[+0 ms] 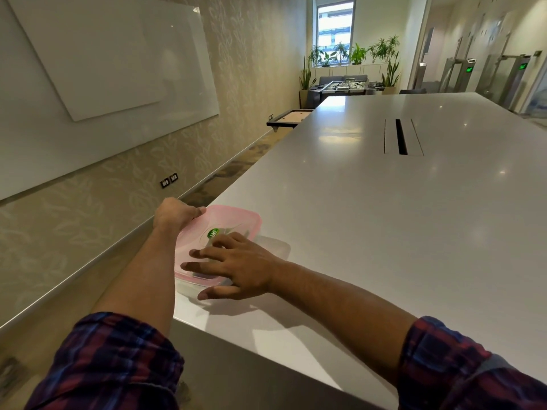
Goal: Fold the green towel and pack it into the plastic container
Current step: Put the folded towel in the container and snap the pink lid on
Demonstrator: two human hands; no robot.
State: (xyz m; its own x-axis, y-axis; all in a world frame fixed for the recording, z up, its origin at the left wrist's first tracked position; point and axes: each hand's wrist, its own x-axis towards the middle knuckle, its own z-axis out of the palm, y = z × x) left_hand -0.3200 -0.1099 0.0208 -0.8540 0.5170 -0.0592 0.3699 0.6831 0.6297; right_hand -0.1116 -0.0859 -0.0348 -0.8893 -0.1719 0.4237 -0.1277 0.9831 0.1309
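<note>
Container with pink lid — left hand clamps the lid's far corner, right hand lies spread-fingered on top; closing step, judged — next, press the edges shut.

Grey bench, glossy; cable slot well beyond the fingers. Whiteboard on wall to their left. Potted plants and window far ahead.

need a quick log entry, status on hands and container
Left hand grips pink lid's far corner. Right hand flat on lid, pressing. Clear container at table corner. Towel barely visible inside.
</note>
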